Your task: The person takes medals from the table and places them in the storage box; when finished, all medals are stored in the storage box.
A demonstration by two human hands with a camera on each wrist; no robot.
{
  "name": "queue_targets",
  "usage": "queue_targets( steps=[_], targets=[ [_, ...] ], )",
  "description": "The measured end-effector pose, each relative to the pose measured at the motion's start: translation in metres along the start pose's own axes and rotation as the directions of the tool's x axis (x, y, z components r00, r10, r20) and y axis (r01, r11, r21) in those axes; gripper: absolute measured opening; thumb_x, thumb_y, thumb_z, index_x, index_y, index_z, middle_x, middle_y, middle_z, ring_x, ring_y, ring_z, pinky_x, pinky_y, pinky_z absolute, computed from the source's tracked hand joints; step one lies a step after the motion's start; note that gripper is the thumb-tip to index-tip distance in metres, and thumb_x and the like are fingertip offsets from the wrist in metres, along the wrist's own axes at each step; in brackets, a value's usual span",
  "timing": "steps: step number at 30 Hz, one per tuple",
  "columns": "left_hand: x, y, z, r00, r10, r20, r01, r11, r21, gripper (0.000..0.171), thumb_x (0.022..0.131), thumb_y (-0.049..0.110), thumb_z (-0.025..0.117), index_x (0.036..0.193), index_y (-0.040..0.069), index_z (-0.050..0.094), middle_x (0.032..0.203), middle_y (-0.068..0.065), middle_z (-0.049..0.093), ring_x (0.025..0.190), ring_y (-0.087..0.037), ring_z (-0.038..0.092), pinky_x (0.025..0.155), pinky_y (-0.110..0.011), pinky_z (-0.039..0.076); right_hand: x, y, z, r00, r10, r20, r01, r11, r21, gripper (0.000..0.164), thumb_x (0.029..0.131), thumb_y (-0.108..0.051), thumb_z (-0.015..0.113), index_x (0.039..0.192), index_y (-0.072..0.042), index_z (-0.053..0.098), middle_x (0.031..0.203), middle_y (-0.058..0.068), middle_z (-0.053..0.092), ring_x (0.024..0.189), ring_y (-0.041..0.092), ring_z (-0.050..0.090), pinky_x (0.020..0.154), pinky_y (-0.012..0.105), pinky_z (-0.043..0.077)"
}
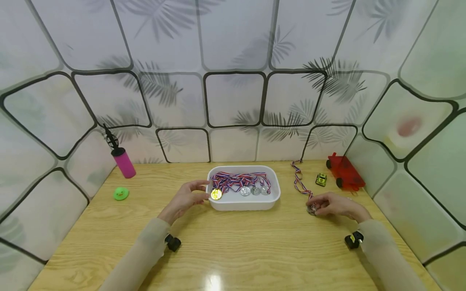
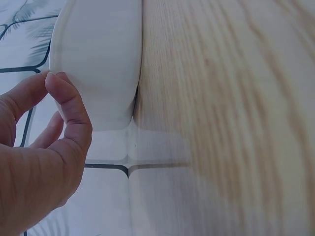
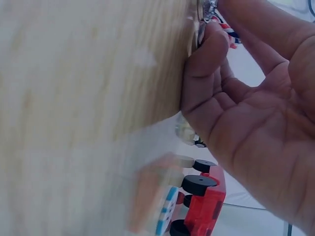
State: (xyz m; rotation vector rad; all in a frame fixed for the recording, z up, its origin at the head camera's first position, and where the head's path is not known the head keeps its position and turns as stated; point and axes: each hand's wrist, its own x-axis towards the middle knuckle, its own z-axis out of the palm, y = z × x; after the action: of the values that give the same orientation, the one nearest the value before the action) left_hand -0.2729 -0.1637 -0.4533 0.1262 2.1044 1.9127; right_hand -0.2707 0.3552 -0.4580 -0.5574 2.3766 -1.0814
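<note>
A white plastic tub (image 1: 242, 205) stands near the back of the wooden table. Inside it lie a gold medal (image 1: 216, 194), several silver ones, and a tangle of striped red, white and blue ribbons (image 1: 233, 178). My left hand (image 1: 186, 198) holds the tub's left end, thumb and fingertips at the rim, as the left wrist view also shows. Farther right, my right hand (image 1: 336, 205) pinches a silver medal (image 1: 311, 209) at the tabletop. Its striped ribbon (image 1: 300, 186) trails back across the wood. In the right wrist view the fingers partly hide that medal (image 3: 209, 7).
Behind the right hand are a small yellow toy car (image 1: 321, 179) and a red toy vehicle (image 1: 346, 173) with black wheels. At the left stand a pink hand pump (image 1: 125, 163) with a black top and a green round toy (image 1: 121, 193). Patterned curtain (image 1: 233, 101) surrounds the table.
</note>
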Motion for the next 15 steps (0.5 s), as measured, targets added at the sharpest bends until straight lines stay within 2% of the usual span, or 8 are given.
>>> queue_targets(
  steps=[4, 8, 15],
  targets=[
    [0.0, 0.0, 0.001, 1.0, 0.002, -0.008, -0.002, 1.0, 0.003, 0.057, 0.086, -0.001, 0.07, 0.139, 0.0, 0.05, 0.123, -0.021, 0.051, 0.081, -0.015, 0.059, 0.075, -0.03, 0.056, 0.002, 0.0, 0.003, 0.998, -0.056, -0.003, 0.056, 0.993, -0.1, 0.037, 0.084, -0.01, 0.075, 0.118, -0.001, 0.066, 0.096, 0.007, 0.062, 0.079, 0.006, 0.052, 0.067, 0.02, 0.046],
    [0.0, -0.001, 0.001, 1.0, 0.003, -0.013, -0.003, 1.0, -0.004, 0.057, 0.085, -0.003, 0.07, 0.139, 0.0, 0.051, 0.123, -0.022, 0.051, 0.079, -0.016, 0.059, 0.073, -0.029, 0.056, 0.003, -0.003, 0.008, 0.995, -0.096, 0.002, 0.095, 0.986, -0.134, 0.03, 0.082, -0.008, 0.076, 0.11, -0.002, 0.066, 0.087, 0.006, 0.058, 0.073, 0.006, 0.048, 0.063, 0.02, 0.043],
    [0.001, -0.001, 0.001, 1.0, 0.0, -0.016, 0.0, 1.0, -0.004, 0.057, 0.086, -0.001, 0.07, 0.14, 0.001, 0.05, 0.125, -0.021, 0.05, 0.079, -0.015, 0.059, 0.074, -0.028, 0.056, 0.003, -0.007, 0.012, 0.998, -0.059, -0.016, 0.057, 0.988, -0.141, 0.029, 0.081, -0.008, 0.078, 0.106, -0.004, 0.062, 0.094, 0.006, 0.057, 0.079, 0.011, 0.046, 0.067, 0.021, 0.04]
  ],
)
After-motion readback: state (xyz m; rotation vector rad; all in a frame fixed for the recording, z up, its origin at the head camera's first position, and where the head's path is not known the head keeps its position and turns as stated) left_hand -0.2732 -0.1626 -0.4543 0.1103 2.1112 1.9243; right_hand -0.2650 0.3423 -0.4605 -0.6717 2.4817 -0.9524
